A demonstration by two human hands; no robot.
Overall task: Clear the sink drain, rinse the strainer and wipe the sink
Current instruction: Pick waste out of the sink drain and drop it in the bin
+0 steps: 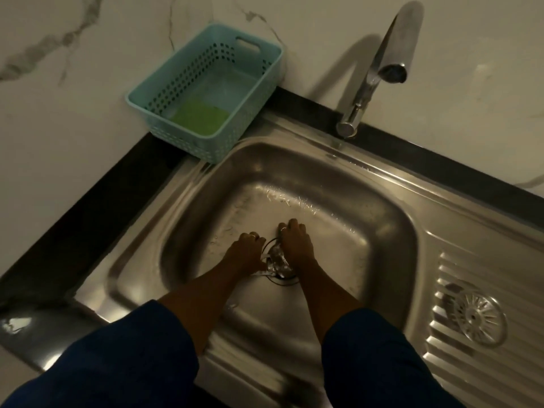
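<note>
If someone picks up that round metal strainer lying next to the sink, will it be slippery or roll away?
The strainer looks like thin shiny metal, so probably light and stiff. It lies flat on the ribbed drainboard, so rolling seems unlikely. Any wetness could make it slippery.

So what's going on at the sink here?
A person has both hands down in the steel sink at the drain opening. The left hand and right hand are working at something shiny and crumpled sitting in it. The round strainer lies out on the draining board. The tap is not running.
</note>
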